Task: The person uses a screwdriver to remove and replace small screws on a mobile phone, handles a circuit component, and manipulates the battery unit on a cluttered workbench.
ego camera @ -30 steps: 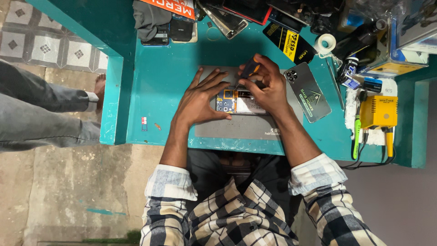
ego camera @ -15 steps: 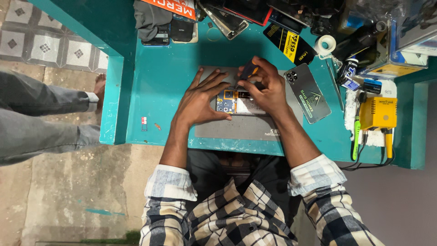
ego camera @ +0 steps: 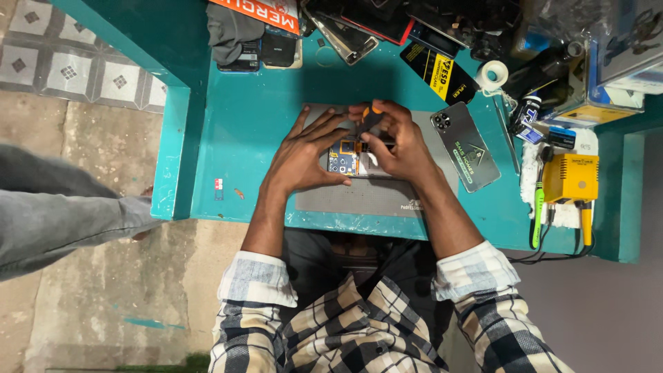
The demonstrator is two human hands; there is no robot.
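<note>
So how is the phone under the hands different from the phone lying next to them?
The opened phone shows its blue and orange insides, while the grey phone back is closed and smooth with camera lenses at one corner. The opened phone is held by the left hand and right hand; the grey phone back lies untouched. The opened phone sits on the grey mat; the other overlaps its edge. Both rest on the teal table.

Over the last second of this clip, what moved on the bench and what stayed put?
Little changed at the bench. Both hands stay on the opened phone: the left hand keeps steadying it, the right hand keeps its grip on the orange-tipped screwdriver. The bystander's grey-trousered leg shifted at the left edge. The phone back cover and yellow soldering station did not move.
</note>
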